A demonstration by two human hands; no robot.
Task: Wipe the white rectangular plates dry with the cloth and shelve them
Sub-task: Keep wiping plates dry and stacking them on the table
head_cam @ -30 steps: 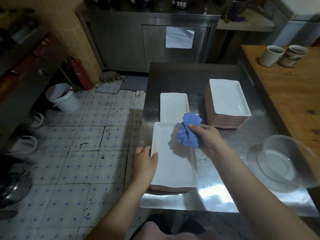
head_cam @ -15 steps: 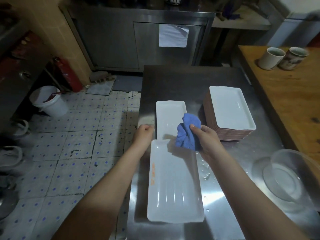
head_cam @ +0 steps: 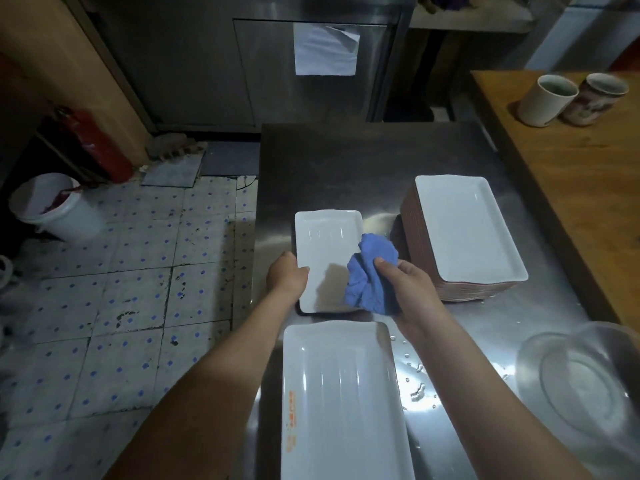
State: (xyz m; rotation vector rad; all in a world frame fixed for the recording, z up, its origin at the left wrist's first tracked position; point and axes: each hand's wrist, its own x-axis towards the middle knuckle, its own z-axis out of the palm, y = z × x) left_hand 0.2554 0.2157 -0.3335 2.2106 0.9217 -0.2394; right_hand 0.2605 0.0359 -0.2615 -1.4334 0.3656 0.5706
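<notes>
We are seemingly drying the white plate (head_cam: pixel 325 244) lying face-up on the counter (head_cam: pixel 346 157), long axis running 12 to 6 o'clock, our left hand (head_cam: pixel 287 278) pinching its 9 o'clock rim, our right hand (head_cam: pixel 410 289) holding the blue cloth (head_cam: pixel 367 277) in a closed grip at 3 o'clock, a sweep across the well likely coming next.

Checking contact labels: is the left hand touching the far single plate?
Touching. In the head view the left hand grips the left rim of the far plate, thumb on top.
</notes>
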